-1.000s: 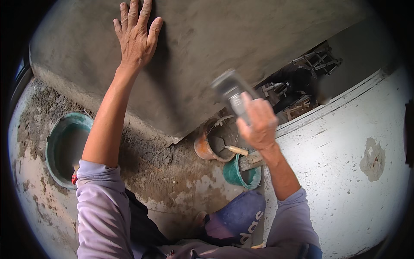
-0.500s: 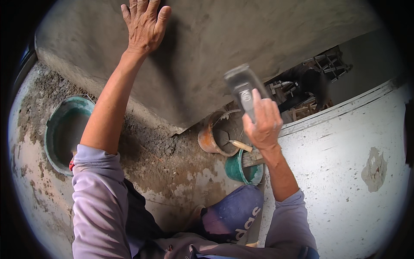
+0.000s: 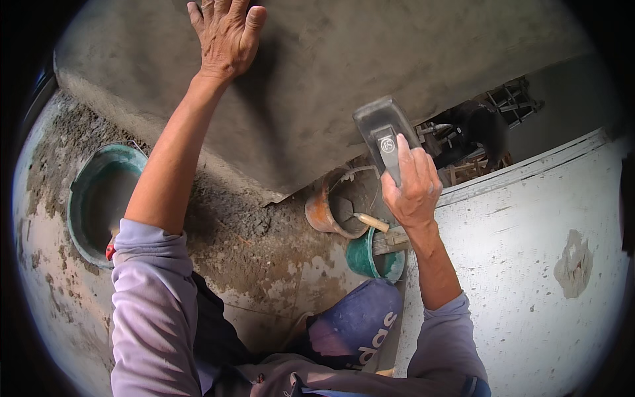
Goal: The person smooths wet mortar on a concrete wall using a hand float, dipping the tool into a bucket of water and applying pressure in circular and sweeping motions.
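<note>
While the grey wall [image 3: 331,66] spreads across the far side, its near edge comes to a corner at the middle and then runs off far right. A white panel [image 3: 489,278] takes up the right side; between its rail and the wall a gap opens, where a person [image 3: 481,126] in dark clothes shows. Bare floor [image 3: 264,271] leaves room between the green basin [image 3: 78,218] at left and two buckets near the wall's corner: an orange bucket [image 3: 319,213] and, just nearer, a green bucket [image 3: 360,257].

The left hand [image 3: 225,43] is flat at the wall, thumb and little finger spread, some tips cut off; whether the palm presses cannot be told. The right hand [image 3: 415,188] grips the float [image 3: 389,132], forefinger straight along its handle, the others curled. The float is by the wall's right edge, over the gap; contact is unclear. A trowel [image 3: 372,221] leans in the orange bucket.
</note>
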Tool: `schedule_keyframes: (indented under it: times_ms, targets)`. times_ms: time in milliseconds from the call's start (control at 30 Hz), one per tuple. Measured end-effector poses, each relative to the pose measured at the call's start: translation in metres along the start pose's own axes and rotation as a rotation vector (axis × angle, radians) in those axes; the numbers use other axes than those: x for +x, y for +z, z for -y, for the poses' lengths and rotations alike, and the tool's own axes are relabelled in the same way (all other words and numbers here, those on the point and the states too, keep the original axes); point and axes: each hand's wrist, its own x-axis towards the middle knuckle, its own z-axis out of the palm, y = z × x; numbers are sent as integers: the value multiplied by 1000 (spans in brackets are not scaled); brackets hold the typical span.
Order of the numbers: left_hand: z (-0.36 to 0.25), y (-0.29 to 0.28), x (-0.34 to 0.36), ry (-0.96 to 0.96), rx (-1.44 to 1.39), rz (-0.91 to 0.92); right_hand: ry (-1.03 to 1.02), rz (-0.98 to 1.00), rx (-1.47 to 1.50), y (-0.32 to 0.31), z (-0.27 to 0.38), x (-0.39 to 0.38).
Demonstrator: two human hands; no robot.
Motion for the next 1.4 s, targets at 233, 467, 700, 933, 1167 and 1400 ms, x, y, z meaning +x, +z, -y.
schedule_keyframes:
  times_ms: [233,467,700,933,1167,1400]
  targets:
    - [10,-3,3,-12,20,-13,-216,145,248,59,67,45]
    - [-1,4,-1,-15,4,-22,-11,-17,-27,4,-9,-9]
    - [2,6,0,-11,19,-53,-135,50,180,41,46,45]
    - [-1,5,2,-12,14,-16,-11,-44,-19,7,-13,-15]
    - [4,-1,6,-21,17,-24,-229,159,147,67,55,10]
    - [11,-2,-8,-3,14,32,23,-151,17,-3,-13,-3]
